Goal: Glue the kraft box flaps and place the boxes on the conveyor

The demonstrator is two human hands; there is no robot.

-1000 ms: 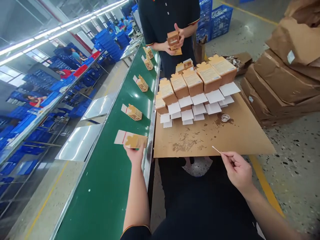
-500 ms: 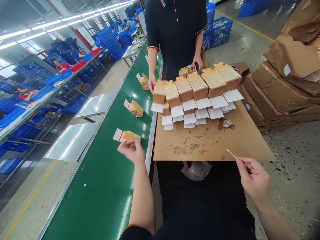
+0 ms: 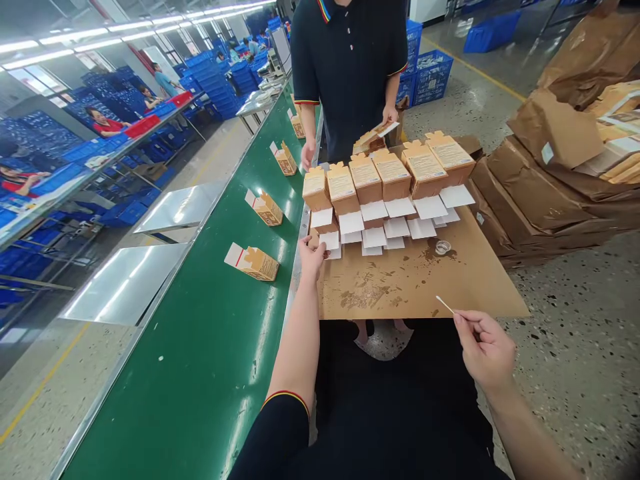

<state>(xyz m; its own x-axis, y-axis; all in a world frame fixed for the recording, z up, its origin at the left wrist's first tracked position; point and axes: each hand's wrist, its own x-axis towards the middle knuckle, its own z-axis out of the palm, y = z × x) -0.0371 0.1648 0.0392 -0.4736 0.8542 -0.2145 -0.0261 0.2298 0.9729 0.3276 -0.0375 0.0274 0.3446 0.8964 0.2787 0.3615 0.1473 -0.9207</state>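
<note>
My left hand [image 3: 313, 255] reaches to the left end of the rows of small brown cartons [image 3: 385, 177] with white flaps, fingers at the lowest carton [image 3: 325, 233] on the cardboard sheet [image 3: 415, 287]; whether it grips the carton I cannot tell. My right hand [image 3: 484, 347] pinches a thin white-tipped stick [image 3: 445, 305] just off the sheet's near right edge. A brown carton [image 3: 253, 261] lies free on the green conveyor belt [image 3: 210, 347] left of my left hand. A small clear cup [image 3: 443, 247] sits on the stained sheet.
A person in a dark shirt [image 3: 350, 60] stands across the sheet, holding a flat carton [image 3: 376, 132]. More cartons [image 3: 265, 208] ride the belt farther away. Brown paper bundles [image 3: 555, 173] are stacked at the right. Blue crates [image 3: 425, 73] and workers fill the background.
My left hand let go of the carton on the belt and swung right to the rows of cartons. The person opposite put down one carton and picked up a flat one.
</note>
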